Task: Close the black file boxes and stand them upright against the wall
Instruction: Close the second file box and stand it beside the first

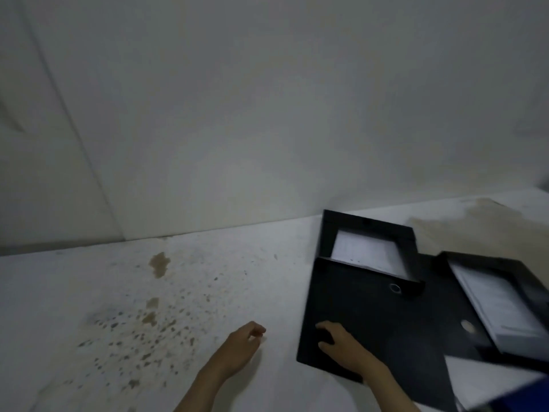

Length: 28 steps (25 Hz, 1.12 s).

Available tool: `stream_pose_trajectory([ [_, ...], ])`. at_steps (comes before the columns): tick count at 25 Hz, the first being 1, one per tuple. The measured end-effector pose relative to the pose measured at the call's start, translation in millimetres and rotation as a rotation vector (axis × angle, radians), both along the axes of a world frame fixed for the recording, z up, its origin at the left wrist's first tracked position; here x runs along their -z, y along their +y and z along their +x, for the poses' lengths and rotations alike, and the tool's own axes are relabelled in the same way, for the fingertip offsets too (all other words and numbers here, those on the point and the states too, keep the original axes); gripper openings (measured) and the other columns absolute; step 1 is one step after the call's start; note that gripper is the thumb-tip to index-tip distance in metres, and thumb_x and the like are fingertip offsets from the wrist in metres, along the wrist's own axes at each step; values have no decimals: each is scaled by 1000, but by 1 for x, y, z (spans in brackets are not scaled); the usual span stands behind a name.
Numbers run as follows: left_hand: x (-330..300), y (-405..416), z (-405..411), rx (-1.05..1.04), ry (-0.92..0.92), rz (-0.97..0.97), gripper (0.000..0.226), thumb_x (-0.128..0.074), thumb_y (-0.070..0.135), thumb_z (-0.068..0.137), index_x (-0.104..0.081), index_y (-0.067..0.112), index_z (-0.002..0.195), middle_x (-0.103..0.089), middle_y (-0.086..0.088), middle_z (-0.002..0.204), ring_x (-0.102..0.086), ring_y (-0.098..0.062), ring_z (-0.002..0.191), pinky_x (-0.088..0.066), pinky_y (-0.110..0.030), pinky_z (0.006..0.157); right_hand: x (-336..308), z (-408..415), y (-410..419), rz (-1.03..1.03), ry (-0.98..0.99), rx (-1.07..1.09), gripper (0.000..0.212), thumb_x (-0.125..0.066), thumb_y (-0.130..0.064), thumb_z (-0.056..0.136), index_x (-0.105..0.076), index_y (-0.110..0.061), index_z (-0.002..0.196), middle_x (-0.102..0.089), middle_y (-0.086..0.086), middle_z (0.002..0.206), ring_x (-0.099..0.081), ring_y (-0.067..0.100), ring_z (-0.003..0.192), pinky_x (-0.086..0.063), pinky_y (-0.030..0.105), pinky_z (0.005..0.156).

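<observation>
Two black file boxes lie flat and open on a stained white surface, at the right. The nearer black file box [365, 307] has its cover lowered partway over the tray, and white papers [365, 251] show at its far end. My right hand [338, 343] lies palm down on that cover near its front left corner, fingers apart, gripping nothing. The second black file box [463, 295] lies open to the right, with a stack of white papers [502, 304] inside. My left hand [243, 343] hovers over the bare surface left of the boxes, fingers loosely curled and holding nothing.
A white wall [267, 114] rises behind the surface, just beyond the nearer box. Brown stains [160, 263] mark the surface [208, 292] at the left. A white sheet [475, 379] and something blue [531, 394] lie at the bottom right corner.
</observation>
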<state>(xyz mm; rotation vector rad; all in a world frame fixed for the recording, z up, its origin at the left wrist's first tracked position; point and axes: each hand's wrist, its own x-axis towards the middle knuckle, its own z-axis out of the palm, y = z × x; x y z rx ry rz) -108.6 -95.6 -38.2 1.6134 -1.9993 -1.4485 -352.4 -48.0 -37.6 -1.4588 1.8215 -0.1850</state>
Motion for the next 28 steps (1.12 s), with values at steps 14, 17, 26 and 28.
stream_pose_trajectory([
  [14, 25, 8, -40, 5, 90, 201, 40, -41, 20, 95, -36, 16, 135, -45, -2, 140, -45, -10, 117, -34, -24, 102, 30, 38, 22, -8, 426, 0, 63, -43, -39, 94, -10, -32, 147, 1, 1, 160, -2, 36, 145, -19, 50, 115],
  [17, 23, 2, -34, -85, 131, 267, 39, -41, 22, 95, -37, 17, 134, -50, -1, 131, -48, -12, 112, -38, -31, 103, 29, 48, 11, 82, 575, -195, 60, -32, -35, 98, -3, -18, 148, 2, 17, 158, -6, 50, 140, -29, 52, 111],
  [26, -6, -21, -38, -381, 345, 307, 50, -41, 41, 93, -36, 12, 134, -54, -15, 127, -55, -31, 115, -45, -44, 102, -24, 97, -34, -285, 526, -478, 45, -40, -17, 96, -27, -3, 137, -65, 20, 108, -65, 37, 84, -37, 38, 60],
  [28, -9, -33, -21, -511, 346, 234, 45, -40, 27, 96, -38, 6, 136, -54, -22, 130, -54, -35, 116, -42, -49, 104, -31, 128, -46, -344, 454, -504, 40, -38, -17, 97, -32, -1, 134, -64, 22, 106, -64, 38, 84, -36, 38, 60],
])
